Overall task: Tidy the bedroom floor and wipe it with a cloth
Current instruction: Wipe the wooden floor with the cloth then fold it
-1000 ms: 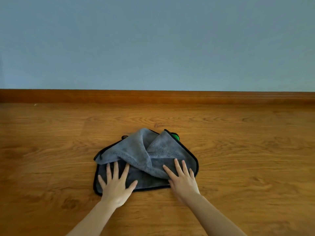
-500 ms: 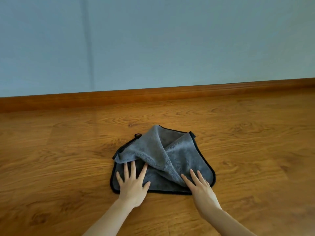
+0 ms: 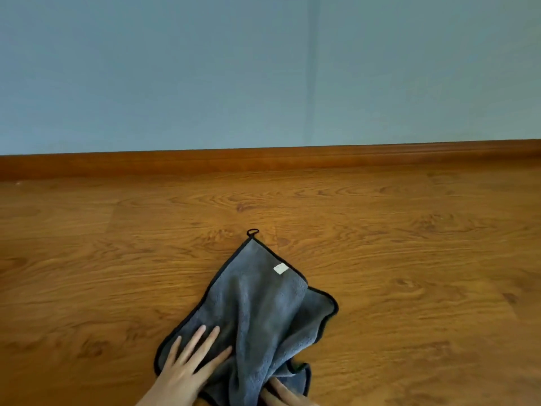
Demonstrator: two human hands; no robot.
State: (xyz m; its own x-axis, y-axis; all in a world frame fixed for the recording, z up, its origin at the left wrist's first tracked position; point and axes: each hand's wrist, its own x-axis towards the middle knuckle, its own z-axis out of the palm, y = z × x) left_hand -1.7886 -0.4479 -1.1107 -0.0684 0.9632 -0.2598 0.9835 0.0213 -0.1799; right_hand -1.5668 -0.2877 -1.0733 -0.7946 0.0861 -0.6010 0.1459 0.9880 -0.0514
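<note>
A grey cloth [image 3: 257,300] with black edging, a hanging loop and a small white label lies crumpled on the wooden floor [image 3: 117,259], one corner pointing toward the wall. My left hand [image 3: 191,364] rests flat on its near left part with fingers spread. My right hand [image 3: 282,394] is at the bottom edge of the view, partly under a fold of the cloth, so its fingers are mostly hidden.
A wooden skirting board [image 3: 263,162] runs along the base of a pale blue wall [image 3: 263,68] beyond the cloth. Bare wood floor stretches to the left and right of the cloth.
The cloth has been pulled toward me and turned, so a corner with the loop now points at the wall. My right hand has gone from lying on top to under a fold.
</note>
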